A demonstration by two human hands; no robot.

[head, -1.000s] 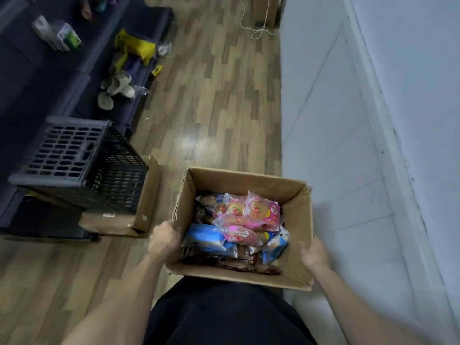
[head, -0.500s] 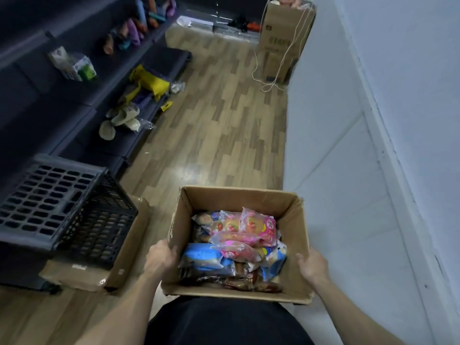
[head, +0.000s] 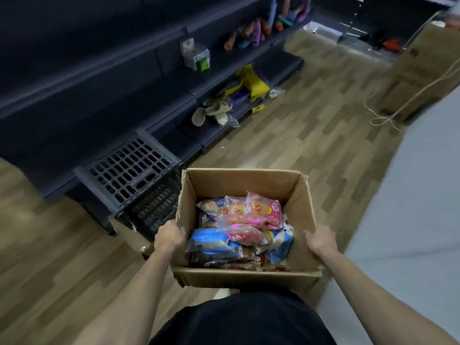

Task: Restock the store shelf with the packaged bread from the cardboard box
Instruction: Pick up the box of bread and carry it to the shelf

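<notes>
I carry an open cardboard box point(head: 245, 181) in front of my body, above the wooden floor. My left hand point(head: 169, 237) grips its left wall and my right hand point(head: 320, 240) grips its right wall. Inside lie several packaged breads point(head: 239, 230) in pink, blue and brown wrappers, piled toward the near side. The dark store shelf point(head: 104, 78) runs along the left and far side, its upper boards mostly bare.
A black plastic crate point(head: 129, 170) stands on a flat cardboard piece just left of the box. Slippers point(head: 216, 110), a yellow bag point(head: 254, 80) and small goods lie on the shelves. Another cardboard box point(head: 420, 70) with a white cord stands far right. A pale wall runs along the right.
The view has swung left toward the shelf and risen. The box stays held between both hands. The crate now sits right beside the box's left wall.
</notes>
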